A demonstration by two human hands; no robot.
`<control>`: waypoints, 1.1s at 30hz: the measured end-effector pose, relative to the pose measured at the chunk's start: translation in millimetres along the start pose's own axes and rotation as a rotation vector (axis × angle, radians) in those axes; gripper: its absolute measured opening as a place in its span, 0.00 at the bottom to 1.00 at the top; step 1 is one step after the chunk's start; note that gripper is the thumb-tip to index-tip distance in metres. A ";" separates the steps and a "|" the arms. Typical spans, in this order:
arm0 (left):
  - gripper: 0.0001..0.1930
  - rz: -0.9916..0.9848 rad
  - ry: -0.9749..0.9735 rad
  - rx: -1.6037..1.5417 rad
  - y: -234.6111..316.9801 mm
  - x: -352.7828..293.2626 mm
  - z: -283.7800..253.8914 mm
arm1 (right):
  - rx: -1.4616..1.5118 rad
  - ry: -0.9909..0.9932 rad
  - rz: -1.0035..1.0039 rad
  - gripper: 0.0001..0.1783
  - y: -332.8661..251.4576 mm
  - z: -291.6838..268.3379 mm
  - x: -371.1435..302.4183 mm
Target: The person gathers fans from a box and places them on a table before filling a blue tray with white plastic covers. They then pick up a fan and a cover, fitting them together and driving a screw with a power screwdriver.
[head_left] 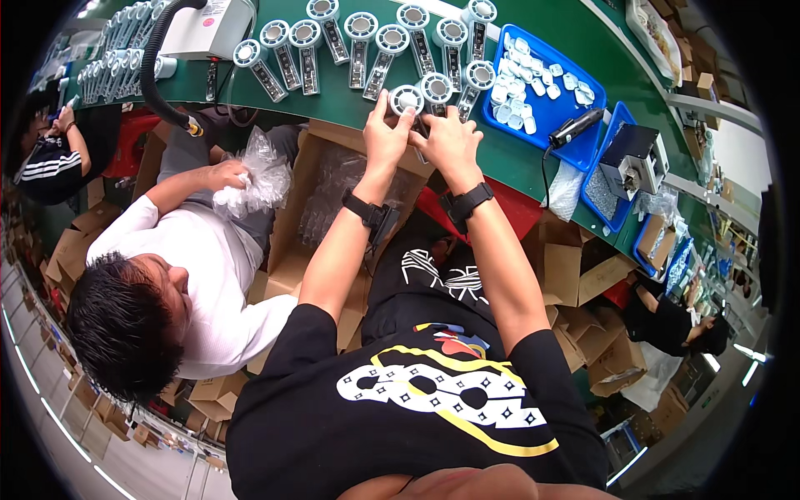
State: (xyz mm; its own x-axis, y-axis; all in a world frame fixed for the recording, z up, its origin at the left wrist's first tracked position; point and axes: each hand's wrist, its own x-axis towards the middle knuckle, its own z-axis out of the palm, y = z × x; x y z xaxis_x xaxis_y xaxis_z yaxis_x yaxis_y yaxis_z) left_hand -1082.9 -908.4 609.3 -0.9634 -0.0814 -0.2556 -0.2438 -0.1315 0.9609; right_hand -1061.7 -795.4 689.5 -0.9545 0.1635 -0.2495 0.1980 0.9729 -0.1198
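At the near edge of the green table, my left hand (386,140) is closed around a pale blue handheld fan (407,99), its thumb and fingers at the round head. My right hand (452,143) is closed on the same fan from the other side; its handle is mostly hidden by my fingers. Just beyond my right fingers lies another fan (436,87), with one more fan (480,75) to its right. Several similar fans (361,27) lie in rows farther back, their handles uncovered and inner parts showing.
A blue tray (557,137) on the right holds small pale covers and a black electric screwdriver (575,127). Beside it, a screw feeder (635,160) stands by a smaller blue tray (602,200). A co-worker (192,275) at left grips clear plastic bags (257,177) above an open carton (287,212).
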 end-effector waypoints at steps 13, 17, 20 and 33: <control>0.28 -0.022 0.251 0.653 47.9 -10.1 27.0 | 0.177 0.051 -0.209 0.30 36.1 -4.2 -9.1; 0.27 0.277 0.305 0.987 40.0 -12.9 29.3 | 0.190 0.121 -0.252 0.30 51.7 -7.2 -25.9; 0.25 0.302 0.273 0.693 26.7 -13.7 22.4 | 0.395 0.239 -0.254 0.29 62.5 -5.6 -62.0; 0.11 0.034 -0.256 0.465 -77.2 -185.5 87.1 | 0.480 -0.141 0.363 0.20 357.0 73.8 -277.3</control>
State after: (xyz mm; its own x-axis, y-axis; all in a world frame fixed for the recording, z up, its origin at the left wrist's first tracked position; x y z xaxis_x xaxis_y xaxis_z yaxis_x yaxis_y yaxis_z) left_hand -895.1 -797.1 591.9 -0.9539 0.1736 -0.2447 -0.1794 0.3238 0.9290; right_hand -709.9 -505.5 645.0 -0.7752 0.4155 -0.4759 0.6143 0.6716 -0.4143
